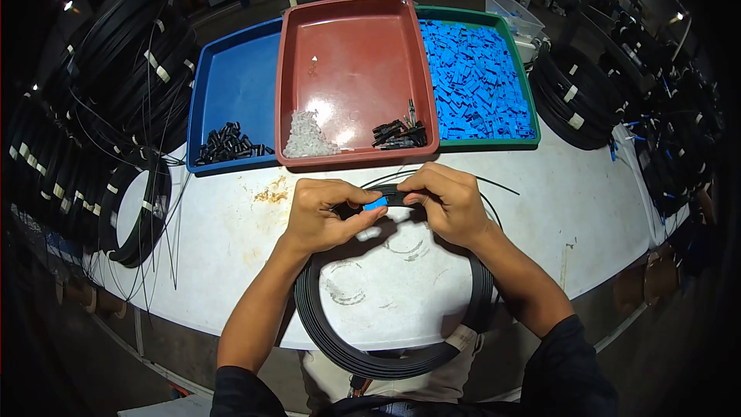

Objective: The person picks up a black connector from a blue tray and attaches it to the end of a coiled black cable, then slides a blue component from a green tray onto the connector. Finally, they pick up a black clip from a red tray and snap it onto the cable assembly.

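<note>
My left hand (328, 212) pinches a small blue plastic connector piece (375, 204) between thumb and fingers. Close beside it, my right hand (446, 202) is closed, thumb against fingertips, on a thin black cable; the exact grip point is partly hidden by the fingers. A dark stretch lies between the two hands, too small to make out clearly. Below them a coil of black cable (370, 361) rests over the table's front edge, bound with a pale tape band (461, 337). Loose cable strands (494, 183) curve out past my right hand.
Across the table's back stand a blue tray (239, 69) with black parts, a red tray (351, 54) with clear and black pieces, and a green tray (519, 38) full of blue pieces. Black cable coils (575, 96) are stacked at both sides of the white table (224, 262).
</note>
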Available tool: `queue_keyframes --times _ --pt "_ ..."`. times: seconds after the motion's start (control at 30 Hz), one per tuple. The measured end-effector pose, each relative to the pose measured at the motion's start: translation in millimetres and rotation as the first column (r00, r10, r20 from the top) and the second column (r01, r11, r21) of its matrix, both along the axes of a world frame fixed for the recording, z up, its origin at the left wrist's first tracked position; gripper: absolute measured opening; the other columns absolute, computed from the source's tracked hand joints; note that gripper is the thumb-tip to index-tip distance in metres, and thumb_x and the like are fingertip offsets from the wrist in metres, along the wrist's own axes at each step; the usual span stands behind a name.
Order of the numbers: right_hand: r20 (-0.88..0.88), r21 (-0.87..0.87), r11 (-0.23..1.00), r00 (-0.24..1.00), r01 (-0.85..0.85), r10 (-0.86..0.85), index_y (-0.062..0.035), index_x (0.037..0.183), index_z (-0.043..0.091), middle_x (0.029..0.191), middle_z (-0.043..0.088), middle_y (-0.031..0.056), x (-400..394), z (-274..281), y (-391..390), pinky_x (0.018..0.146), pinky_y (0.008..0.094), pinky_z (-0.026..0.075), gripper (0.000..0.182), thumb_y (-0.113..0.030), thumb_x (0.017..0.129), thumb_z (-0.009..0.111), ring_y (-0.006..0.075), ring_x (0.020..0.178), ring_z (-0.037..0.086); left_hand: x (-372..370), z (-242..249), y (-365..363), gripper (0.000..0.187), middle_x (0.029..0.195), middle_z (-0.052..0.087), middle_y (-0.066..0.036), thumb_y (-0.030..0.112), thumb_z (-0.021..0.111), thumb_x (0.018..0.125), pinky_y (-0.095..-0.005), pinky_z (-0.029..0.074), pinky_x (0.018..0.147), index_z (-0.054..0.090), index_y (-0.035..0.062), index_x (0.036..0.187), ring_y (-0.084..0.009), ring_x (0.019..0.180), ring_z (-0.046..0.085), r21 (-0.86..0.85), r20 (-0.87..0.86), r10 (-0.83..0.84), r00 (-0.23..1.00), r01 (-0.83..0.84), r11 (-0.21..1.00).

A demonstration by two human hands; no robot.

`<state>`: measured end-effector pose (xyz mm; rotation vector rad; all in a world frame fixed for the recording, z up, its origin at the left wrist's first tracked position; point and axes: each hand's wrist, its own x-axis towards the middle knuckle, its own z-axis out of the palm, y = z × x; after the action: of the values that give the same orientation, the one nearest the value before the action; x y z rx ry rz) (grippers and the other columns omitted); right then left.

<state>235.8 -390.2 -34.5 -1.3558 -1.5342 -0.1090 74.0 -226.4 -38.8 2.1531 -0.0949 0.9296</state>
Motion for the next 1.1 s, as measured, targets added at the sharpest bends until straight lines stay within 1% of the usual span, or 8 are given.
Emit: queue_keyframes --times 0.03,0.1,0.43,0.5,0.6,0.9,1.03,1.1 --pt "0.000 0.000 1.000 1.000 -0.001 0.001 -0.0001 0.088 0.066 0.077 0.063 0.0120 0.6 -1.1 0.5 0.061 0.0389 0.049 0.014 0.009 0.078 0.069 0.0302 0.067 0.063 0.9 -1.5 -0.3 0.017 0.075 0.076 -0.012 0.007 0.087 0.076 -0.0231 0.053 0.054 0.079 -0.0017 0.089 -0.0125 0.060 0.070 -0.015 0.013 -0.017 1.000 0.017 1.000" --pt "0.029 -0.010 1.000 0.999 -0.017 0.017 0.0042 0.089 0.069 0.076 0.066 0.0138 2.8 -3.4 0.7 0.057 0.0322 0.049 0.017 0.015 0.076 0.068 0.0239 0.063 0.065 1.0 -2.0 -0.7 0.017 0.074 0.076 -0.012 0.006 0.087 0.077 -0.0228 0.053 0.053 0.079 -0.0019 0.089 -0.0120 0.059 0.069 -0.031 0.026 -0.033 0.999 0.034 0.999" --pt "0.040 -0.016 1.000 0.999 -0.015 0.016 0.0038 0.088 0.068 0.074 0.066 0.0136 -0.7 -0.2 -1.0 0.056 0.0331 0.048 0.017 0.016 0.075 0.068 0.0242 0.062 0.065 2.1 -2.1 -0.3 0.016 0.072 0.075 -0.012 0.005 0.087 0.076 -0.0229 0.054 0.052 0.079 -0.0026 0.087 -0.0118 0.058 0.069 -0.031 -0.032 -0.050 0.998 0.049 0.998" --pt "0.040 -0.014 1.000 0.999 -0.028 0.028 0.0002 0.086 0.065 0.077 0.064 0.0122 -3.1 0.8 -1.2 0.060 0.0397 0.050 0.014 0.009 0.075 0.068 0.0308 0.065 0.063 2.9 -3.1 -0.2 0.016 0.072 0.075 -0.012 0.005 0.087 0.076 -0.0230 0.055 0.053 0.079 -0.0027 0.087 -0.0119 0.058 0.070 -0.010 -0.022 -0.065 0.998 0.065 0.998" --pt "0.054 -0.027 0.999 0.998 -0.019 0.020 0.0000 0.086 0.065 0.077 0.064 0.0123 -3.4 1.3 -1.2 0.060 0.0395 0.050 0.014 0.008 0.075 0.069 0.0306 0.065 0.063 2.3 -1.1 -1.5 0.016 0.073 0.076 -0.012 0.006 0.087 0.076 -0.0232 0.056 0.054 0.079 -0.0025 0.086 -0.0124 0.060 0.071 -0.032 -0.043 -0.063 0.997 0.061 0.998" --pt "0.081 -0.020 1.000 0.997 -0.016 0.017 -0.0005 0.091 0.065 0.079 0.063 0.0128 -4.1 2.0 -0.4 0.061 0.0398 0.049 0.014 0.004 0.079 0.071 0.0315 0.066 0.062 0.3 4.1 -1.3 0.014 0.073 0.076 -0.012 0.005 0.086 0.075 -0.0224 0.056 0.055 0.079 -0.0028 0.085 -0.0123 0.059 0.070 -0.010 0.006 -0.038 0.999 0.038 0.999" --pt "0.082 -0.019 1.000 0.997 -0.004 0.005 -0.0005 0.092 0.065 0.078 0.062 0.0127 0.1 1.5 -0.1 0.060 0.0400 0.049 0.015 0.004 0.079 0.071 0.0314 0.066 0.062 -1.4 6.2 -2.6 0.015 0.072 0.075 -0.012 0.006 0.086 0.076 -0.0222 0.054 0.054 0.079 -0.0023 0.086 -0.0116 0.059 0.070 -0.028 -0.039 0.002 0.999 -0.003 1.000" --pt "0.163 -0.003 1.000 0.987 -0.009 0.010 0.0012 0.093 0.068 0.078 0.066 0.0133 2.2 0.5 -0.7 0.059 0.0349 0.050 0.016 0.007 0.078 0.073 0.0272 0.065 0.065 0.1 2.9 -3.0 0.015 0.071 0.075 -0.011 0.006 0.087 0.076 -0.0223 0.054 0.053 0.079 -0.0021 0.086 -0.0113 0.058 0.070 -0.024 -0.040 -0.002 0.999 0.001 1.000"
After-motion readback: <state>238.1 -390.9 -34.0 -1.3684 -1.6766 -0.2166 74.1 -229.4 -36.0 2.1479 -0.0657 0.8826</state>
